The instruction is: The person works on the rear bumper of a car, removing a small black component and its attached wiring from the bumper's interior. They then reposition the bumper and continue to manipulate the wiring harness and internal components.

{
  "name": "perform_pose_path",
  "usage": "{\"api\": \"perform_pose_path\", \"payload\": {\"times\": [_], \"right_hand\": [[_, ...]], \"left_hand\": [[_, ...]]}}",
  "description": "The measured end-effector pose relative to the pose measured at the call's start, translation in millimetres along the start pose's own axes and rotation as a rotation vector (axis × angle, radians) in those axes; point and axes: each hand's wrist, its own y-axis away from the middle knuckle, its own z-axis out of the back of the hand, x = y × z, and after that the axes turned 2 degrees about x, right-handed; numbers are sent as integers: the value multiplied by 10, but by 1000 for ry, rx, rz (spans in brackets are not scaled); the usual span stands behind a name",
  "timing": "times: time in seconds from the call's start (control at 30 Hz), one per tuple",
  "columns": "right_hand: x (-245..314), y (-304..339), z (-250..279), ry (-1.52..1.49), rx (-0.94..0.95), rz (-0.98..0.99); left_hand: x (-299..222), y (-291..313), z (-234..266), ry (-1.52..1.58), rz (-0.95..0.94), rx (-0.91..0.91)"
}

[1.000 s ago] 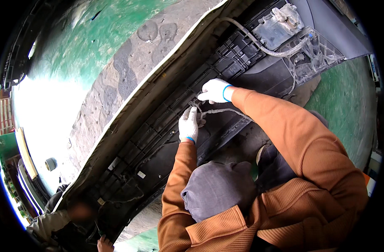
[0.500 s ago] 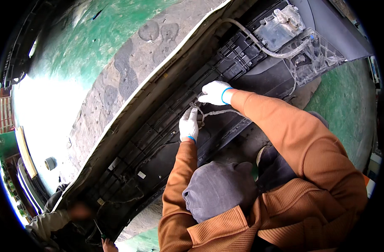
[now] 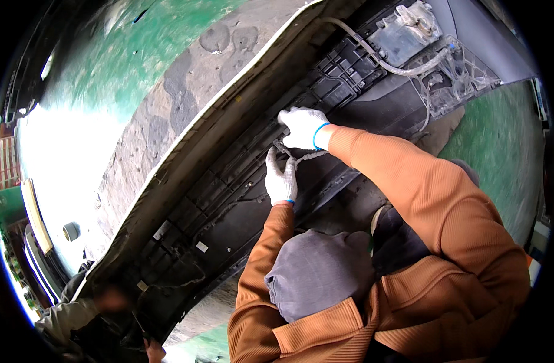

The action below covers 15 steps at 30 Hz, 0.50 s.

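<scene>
1. The long black ribbed plastic panel [image 3: 234, 225] lies slantwise before me; I place everything by it.
2. My left hand [image 3: 281, 181], in a white knitted glove with a blue cuff edge, is over the panel's middle. Half a second ago it was slightly farther toward the panel's lower-left end, its fingers closer together; now the thumb and forefinger stand parted in a V. Whether they grip anything I cannot tell.
3. The small grey plastic connector [image 3: 280, 146] sits at the panel's middle, just beyond my left forefinger's tip, about where it was.
4. The thin grey wrapped cable [image 3: 311, 156] runs from the connector across the panel's middle, past my left thumb and toward my right sleeve, which now covers more of it.
5. My right hand [image 3: 302, 128], gloved likewise, is over the panel just above the connector. Earlier its fingers pointed down at the connector; now the hand has turned, showing a broader back, with the fingers bent. Their tips are partly hidden, so I cannot tell whether they hold something.
6. Toward the panel's upper-right end, the pale curved hose [image 3: 386, 65] and the translucent plastic box [image 3: 404, 39] keep their places on it.
</scene>
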Motion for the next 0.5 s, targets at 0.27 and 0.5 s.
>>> {"api": "perform_pose_path", "payload": {"times": [0.27,0.5], "right_hand": [[20,-24,-37,184,54,288],[20,-121,-127,304,32,410]], "left_hand": [[-104,37,-30,130,16,-36],[-57,-44,-13,142,-5,-41]]}}
